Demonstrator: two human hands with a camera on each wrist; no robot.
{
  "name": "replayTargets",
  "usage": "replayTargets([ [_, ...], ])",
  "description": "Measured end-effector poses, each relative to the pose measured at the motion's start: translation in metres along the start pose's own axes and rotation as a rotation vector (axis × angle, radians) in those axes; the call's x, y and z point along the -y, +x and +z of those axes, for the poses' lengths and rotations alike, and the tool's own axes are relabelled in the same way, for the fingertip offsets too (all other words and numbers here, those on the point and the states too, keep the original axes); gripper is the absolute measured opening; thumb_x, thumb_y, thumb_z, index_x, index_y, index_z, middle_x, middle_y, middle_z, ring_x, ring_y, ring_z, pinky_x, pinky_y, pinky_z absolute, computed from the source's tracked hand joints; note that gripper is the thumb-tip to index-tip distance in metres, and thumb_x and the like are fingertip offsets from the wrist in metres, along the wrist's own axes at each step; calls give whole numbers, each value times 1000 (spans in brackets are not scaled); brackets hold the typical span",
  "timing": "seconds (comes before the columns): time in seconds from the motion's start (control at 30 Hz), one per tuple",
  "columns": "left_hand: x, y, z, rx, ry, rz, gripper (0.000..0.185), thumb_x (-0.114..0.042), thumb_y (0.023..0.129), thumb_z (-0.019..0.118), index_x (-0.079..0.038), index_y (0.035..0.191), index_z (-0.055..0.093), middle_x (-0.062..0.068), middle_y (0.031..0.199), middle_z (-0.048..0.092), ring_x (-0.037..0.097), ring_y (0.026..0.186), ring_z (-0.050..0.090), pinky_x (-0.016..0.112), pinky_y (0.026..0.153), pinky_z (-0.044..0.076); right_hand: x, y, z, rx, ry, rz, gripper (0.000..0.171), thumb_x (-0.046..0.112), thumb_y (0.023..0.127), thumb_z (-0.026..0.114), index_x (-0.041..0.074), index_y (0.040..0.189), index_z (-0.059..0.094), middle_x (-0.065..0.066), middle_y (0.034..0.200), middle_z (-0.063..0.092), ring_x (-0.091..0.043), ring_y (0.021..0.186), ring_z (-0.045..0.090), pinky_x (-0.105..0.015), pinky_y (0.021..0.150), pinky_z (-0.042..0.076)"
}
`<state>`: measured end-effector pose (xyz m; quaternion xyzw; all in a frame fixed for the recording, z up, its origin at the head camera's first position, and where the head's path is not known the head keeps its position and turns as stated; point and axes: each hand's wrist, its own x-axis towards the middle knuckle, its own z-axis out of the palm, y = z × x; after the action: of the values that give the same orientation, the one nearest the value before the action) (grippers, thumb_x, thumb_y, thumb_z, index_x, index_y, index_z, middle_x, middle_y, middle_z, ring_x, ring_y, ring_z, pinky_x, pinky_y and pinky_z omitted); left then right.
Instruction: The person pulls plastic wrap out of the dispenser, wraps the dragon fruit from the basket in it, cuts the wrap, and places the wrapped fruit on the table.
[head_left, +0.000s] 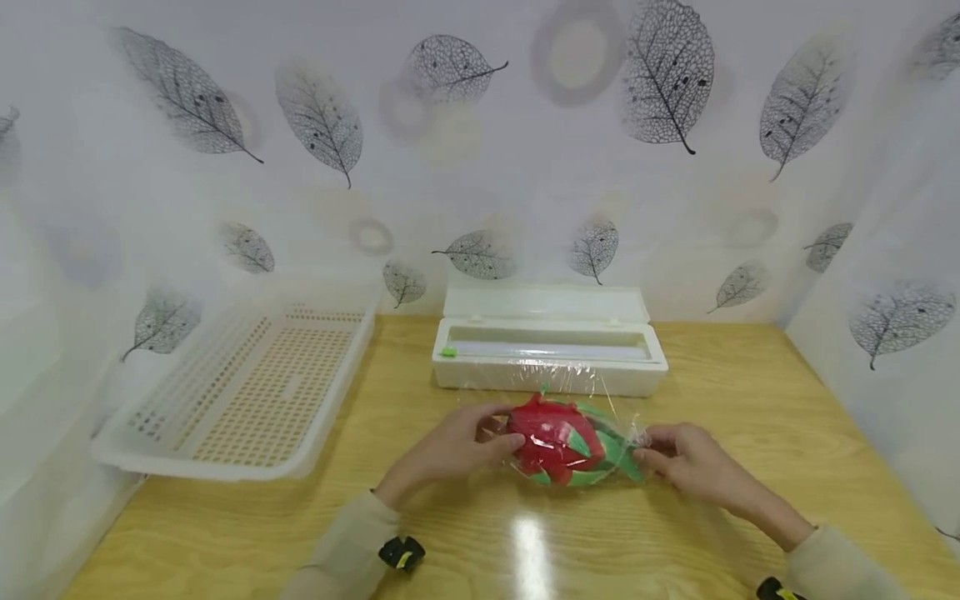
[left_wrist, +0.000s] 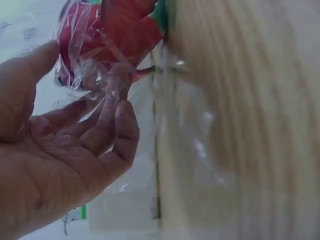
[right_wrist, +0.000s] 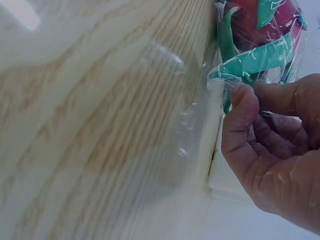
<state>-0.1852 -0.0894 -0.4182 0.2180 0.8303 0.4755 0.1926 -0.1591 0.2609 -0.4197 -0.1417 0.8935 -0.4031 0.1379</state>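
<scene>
A red dragon fruit (head_left: 553, 435) with green scales lies sideways above the table, wrapped in clear cling film (right_wrist: 287, 67). My left hand (head_left: 463, 443) holds its rounded left end, thumb on the near side and fingers behind. In the left wrist view, crinkled film covers the red skin (left_wrist: 82, 32) between thumb and fingers. At the leafy right end, my right hand (head_left: 693, 462) pinches the film between thumb and index finger, as the right wrist view shows. Just behind the fruit stands a white cling film box (head_left: 551, 375), its lid raised and a roll (head_left: 547, 350) inside.
On the left of the wooden table (head_left: 750, 400) stands a white plastic basket (head_left: 300, 467) with a perforated bottom. A small green piece (head_left: 448, 352) sits at the box's left end. A pale leaf-patterned cloth (head_left: 517, 167) hangs behind and along the sides.
</scene>
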Motion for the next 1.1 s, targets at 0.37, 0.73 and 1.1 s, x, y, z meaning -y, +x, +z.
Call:
replayTargets([
  [0.37, -5, -11, 9, 70, -234, -100, 53, -35, 95, 73, -11, 139, 55, 9, 104, 75, 21, 74, 72, 39, 67, 61, 6, -8, 5, -49, -51, -48, 13, 16, 100, 65, 10, 90, 69, 0, 77, 66, -1, 65, 53, -22, 53, 47],
  [0.73, -10, -17, 10, 96, -226, -107, 50, -32, 96, 72, -12, 139, 55, 9, 106, 74, 18, 60, 67, 36, 60, 59, 10, -18, 7, -53, -65, -86, 10, 13, 100, 65, 11, 90, 67, 4, 78, 66, 2, 69, 54, -21, 58, 50],
  [1.1, -10, -25, 1, 118, -241, -88, 50, -33, 97, 71, -13, 141, 55, 10, 108, 75, 17, 55, 63, 30, 54, 55, 20, -30, 10, -103, -61, -90, 14, 11, 102, 60, 11, 90, 65, 3, 75, 63, 0, 64, 55, -21, 51, 47],
])
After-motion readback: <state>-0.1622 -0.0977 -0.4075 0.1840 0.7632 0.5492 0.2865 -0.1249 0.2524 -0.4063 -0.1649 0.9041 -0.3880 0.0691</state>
